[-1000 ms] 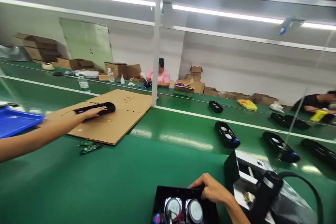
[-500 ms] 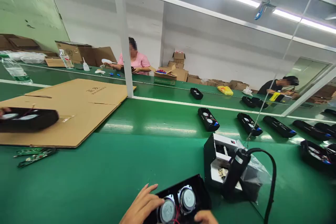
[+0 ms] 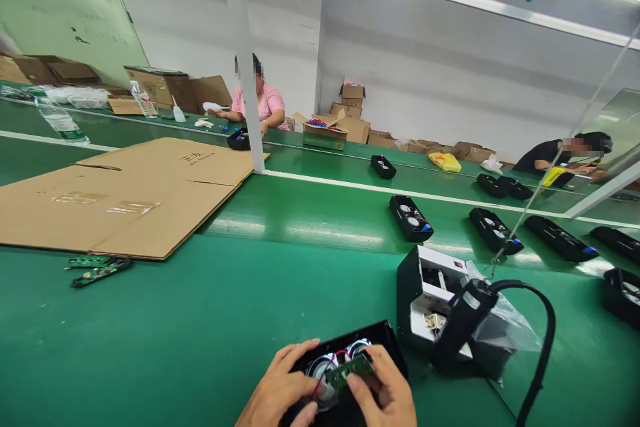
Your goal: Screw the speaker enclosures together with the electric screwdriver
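**circuit board:** a small green circuit board (image 3: 350, 372) lies across the near middle of the black speaker panel (image 3: 385, 337), close to the near edge of the frame, with thin red and black wires (image 3: 320, 377) running beneath it.
**long axis:** the board runs from lower left to upper right, slanted across the panel and over the gap between its two round speaker drivers (image 3: 320, 373).
**nearer hand:** the right hand (image 3: 387, 390) is nearer the board; the left hand (image 3: 277, 390) is further off, on the panel's left side.
**right fingers:** the thumb and fingers (image 3: 367, 373) close on the board's right end in a pinch, though the grip's far side is hidden.
**left fingers:** they are spread around the panel's left edge; i cannot tell whether they grip it.
**beside the hands:** to the right stand an open black-and-white housing (image 3: 425, 300) and a corded black handheld tool (image 3: 463, 320), just beside the panel.
**further left:** two loose green boards (image 3: 99, 272) lie on the green bench top (image 3: 150, 340), near a flattened cardboard sheet (image 3: 125, 207).
**since the earlier frame:** the drivers were bare then; the board now lies over them, and both hands have closed in on the panel.
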{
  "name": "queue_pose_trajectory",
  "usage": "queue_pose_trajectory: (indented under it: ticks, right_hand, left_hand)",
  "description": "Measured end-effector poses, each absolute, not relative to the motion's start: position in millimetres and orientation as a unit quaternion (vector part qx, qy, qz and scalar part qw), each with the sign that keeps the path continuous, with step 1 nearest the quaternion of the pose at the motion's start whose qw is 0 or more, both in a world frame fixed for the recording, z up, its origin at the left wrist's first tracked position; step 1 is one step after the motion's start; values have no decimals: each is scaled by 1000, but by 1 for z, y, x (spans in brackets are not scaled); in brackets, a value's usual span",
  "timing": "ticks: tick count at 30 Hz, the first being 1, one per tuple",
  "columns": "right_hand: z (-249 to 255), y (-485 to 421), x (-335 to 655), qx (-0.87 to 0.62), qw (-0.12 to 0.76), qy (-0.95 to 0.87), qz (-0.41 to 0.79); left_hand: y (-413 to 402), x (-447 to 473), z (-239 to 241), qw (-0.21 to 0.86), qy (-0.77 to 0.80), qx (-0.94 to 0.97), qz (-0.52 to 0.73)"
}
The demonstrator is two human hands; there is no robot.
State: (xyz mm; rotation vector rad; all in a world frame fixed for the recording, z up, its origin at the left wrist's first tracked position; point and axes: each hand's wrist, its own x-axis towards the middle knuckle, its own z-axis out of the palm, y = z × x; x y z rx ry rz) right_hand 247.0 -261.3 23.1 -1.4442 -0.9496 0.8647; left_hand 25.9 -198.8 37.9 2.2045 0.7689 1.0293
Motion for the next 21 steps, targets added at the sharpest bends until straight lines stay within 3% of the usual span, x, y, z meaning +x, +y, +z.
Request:
queue_pose_trajectory:
  ticks: [5, 10, 15, 19, 21]
  right_hand:
    - [45, -237, 259, -524, 531, -394, 536]
    - [65, -235, 268, -509, 536, -369, 564]
    - [96, -235, 291, -543, 458, -559, 426]
    - [113, -236, 301, -481, 311, -776, 265]
    - [112, -237, 299, -436, 281, -843, 144]
  left_hand:
    - [-205, 26, 34, 322, 328, 782, 421]
    - [-195, 18, 50, 306, 339, 799, 390]
    - [-188, 15, 69, 278, 319, 846, 324]
    - [-194, 16, 49, 218, 294, 883, 294]
    - [-197, 20, 33, 149, 272, 903, 296]
